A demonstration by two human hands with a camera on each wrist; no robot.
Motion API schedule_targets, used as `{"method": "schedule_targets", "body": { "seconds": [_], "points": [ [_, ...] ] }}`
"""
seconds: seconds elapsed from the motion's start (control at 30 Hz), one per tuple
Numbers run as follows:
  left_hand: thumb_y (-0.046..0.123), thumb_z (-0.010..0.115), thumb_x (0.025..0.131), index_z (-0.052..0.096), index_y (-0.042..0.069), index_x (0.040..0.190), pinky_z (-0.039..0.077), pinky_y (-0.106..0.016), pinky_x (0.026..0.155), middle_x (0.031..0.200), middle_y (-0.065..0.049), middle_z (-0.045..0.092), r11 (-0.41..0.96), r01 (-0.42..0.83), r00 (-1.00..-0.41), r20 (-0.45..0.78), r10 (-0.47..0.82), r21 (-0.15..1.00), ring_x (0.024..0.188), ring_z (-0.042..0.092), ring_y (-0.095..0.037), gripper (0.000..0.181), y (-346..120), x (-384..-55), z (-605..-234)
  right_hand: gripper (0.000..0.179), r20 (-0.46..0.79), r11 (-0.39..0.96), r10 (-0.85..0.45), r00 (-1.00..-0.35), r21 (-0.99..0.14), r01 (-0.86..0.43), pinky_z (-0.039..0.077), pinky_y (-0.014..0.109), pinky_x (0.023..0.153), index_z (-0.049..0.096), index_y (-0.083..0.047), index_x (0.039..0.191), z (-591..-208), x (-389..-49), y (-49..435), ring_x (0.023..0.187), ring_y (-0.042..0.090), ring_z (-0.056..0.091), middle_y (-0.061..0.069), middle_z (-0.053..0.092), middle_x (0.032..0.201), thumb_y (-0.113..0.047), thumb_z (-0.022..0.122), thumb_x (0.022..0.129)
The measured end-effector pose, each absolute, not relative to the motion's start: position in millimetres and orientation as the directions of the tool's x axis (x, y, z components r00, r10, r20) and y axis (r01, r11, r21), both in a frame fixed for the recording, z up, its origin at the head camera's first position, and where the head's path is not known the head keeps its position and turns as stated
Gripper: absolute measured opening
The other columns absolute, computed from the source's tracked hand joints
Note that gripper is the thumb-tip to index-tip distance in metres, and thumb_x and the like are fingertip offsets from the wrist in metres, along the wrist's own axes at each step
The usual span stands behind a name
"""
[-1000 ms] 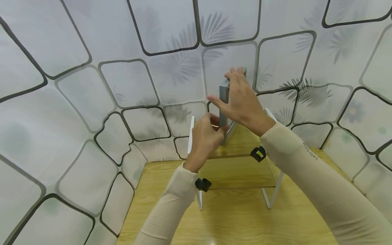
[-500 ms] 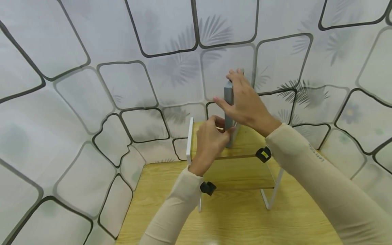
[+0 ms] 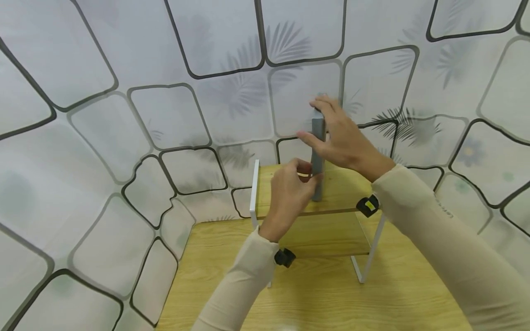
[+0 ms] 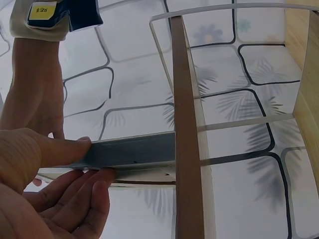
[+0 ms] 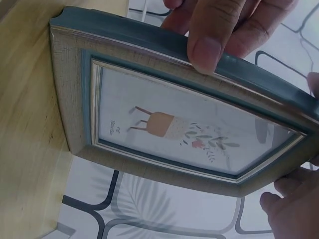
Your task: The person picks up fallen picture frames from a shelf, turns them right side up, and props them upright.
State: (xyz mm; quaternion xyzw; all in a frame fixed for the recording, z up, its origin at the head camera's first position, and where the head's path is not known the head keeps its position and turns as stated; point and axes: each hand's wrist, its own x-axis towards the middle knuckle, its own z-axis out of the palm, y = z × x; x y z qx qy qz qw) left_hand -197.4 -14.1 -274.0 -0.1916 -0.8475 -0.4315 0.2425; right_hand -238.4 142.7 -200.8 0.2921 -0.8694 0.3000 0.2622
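Standing upright on the shelf point(image 3: 348, 184) at centre, the picture frame point(image 3: 317, 154) looks placed; left hand point(image 3: 290, 191) pinches its edge, right hand point(image 3: 343, 138) clasps its top, neither yet released.

Left forearm point(image 3: 238, 285) angled up from bottom, left hand point(image 3: 290, 191) pinching low, left thumb point(image 4: 62, 149) opposite bent left fingers point(image 4: 82, 204). Right forearm point(image 3: 432, 241) slanting in from lower right, right hand point(image 3: 343, 138) gripping higher, right thumb point(image 3: 312, 140) spread from right fingers point(image 3: 329, 106).
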Motion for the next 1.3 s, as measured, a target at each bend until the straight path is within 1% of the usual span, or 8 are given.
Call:
{"method": "schedule_targets", "body": {
  "seconds": [0.27,0.43,0.53,0.67,0.77,0.97,1.07,1.3],
  "points": [
    [0.015,0.079,0.090,0.072,0.003,0.103,0.053,-0.013,0.060,0.095,-0.007,0.076,0.523,0.574,-0.790,0.595,0.149,0.630,0.073,0.073,-0.012,0.018,-4,-197,-275,0.069,0.635,0.597,-0.382,-0.672,-0.385,-0.704,0.019,0.049,0.122,0.032,0.001,0.155,-200,-240,156,0.153,0.031,0.019,0.019,0.028,0.162,-0.032,0.060,0.102],
    [0.011,0.076,0.092,0.071,0.001,0.110,0.054,-0.012,0.065,0.105,-0.009,0.075,0.455,0.585,-0.801,0.565,0.196,0.672,0.085,0.075,-0.013,0.021,-3,-194,-276,0.066,0.637,0.562,-0.402,-0.658,-0.396,-0.726,0.020,0.048,0.122,0.032,0.001,0.155,-200,-242,164,0.152,0.030,0.022,0.018,0.031,0.162,-0.026,0.061,0.102],
    [0.011,0.074,0.094,0.072,0.001,0.111,0.055,-0.014,0.066,0.106,-0.008,0.075,0.436,0.592,-0.799,0.563,0.209,0.678,0.086,0.075,-0.014,0.020,-6,-194,-277,0.066,0.635,0.551,-0.417,-0.650,-0.392,-0.736,0.020,0.048,0.122,0.031,0.000,0.155,-200,-244,168,0.152,0.030,0.021,0.017,0.030,0.162,-0.026,0.060,0.103],
    [0.014,0.074,0.095,0.073,0.002,0.108,0.056,-0.017,0.067,0.100,-0.006,0.076,0.484,0.590,-0.792,0.581,0.189,0.646,0.081,0.074,-0.014,0.017,-14,-195,-277,0.065,0.633,0.539,-0.434,-0.641,-0.388,-0.748,0.019,0.049,0.122,0.031,-0.002,0.156,-200,-247,170,0.152,0.028,0.021,0.016,0.030,0.162,-0.029,0.059,0.103],
    [0.018,0.074,0.095,0.073,0.003,0.111,0.057,-0.021,0.070,0.100,-0.005,0.076,0.534,0.565,-0.806,0.558,0.197,0.629,0.083,0.074,-0.015,0.021,-19,-198,-276,0.065,0.639,0.527,-0.439,-0.631,-0.385,-0.757,0.019,0.049,0.122,0.032,-0.003,0.157,-200,-249,172,0.152,0.028,0.021,0.016,0.031,0.162,-0.029,0.059,0.103],
    [0.027,0.072,0.097,0.070,0.004,0.124,0.058,-0.028,0.081,0.111,-0.008,0.075,0.616,0.493,-0.868,0.398,0.298,0.614,0.095,0.074,-0.018,0.036,-21,-204,-274,0.063,0.646,0.505,-0.447,-0.618,-0.388,-0.771,0.019,0.048,0.123,0.033,-0.003,0.156,-201,-252,173,0.152,0.027,0.023,0.016,0.033,0.161,-0.028,0.058,0.103],
    [0.027,0.072,0.097,0.070,0.004,0.126,0.058,-0.029,0.084,0.114,-0.008,0.075,0.631,0.478,-0.878,0.357,0.320,0.611,0.098,0.073,-0.017,0.037,-19,-206,-275,0.062,0.649,0.495,-0.446,-0.616,-0.395,-0.774,0.019,0.047,0.123,0.034,-0.004,0.156,-202,-253,172,0.151,0.025,0.023,0.014,0.034,0.161,-0.027,0.059,0.103],
    [0.023,0.072,0.096,0.072,0.005,0.123,0.057,-0.032,0.088,0.112,-0.006,0.075,0.645,0.488,-0.872,0.361,0.330,0.588,0.099,0.073,-0.015,0.032,-16,-211,-277,0.062,0.644,0.490,-0.449,-0.620,-0.402,-0.773,0.019,0.048,0.123,0.034,-0.005,0.156,-202,-254,172,0.152,0.023,0.022,0.012,0.033,0.162,-0.028,0.058,0.104]
  ]
}}
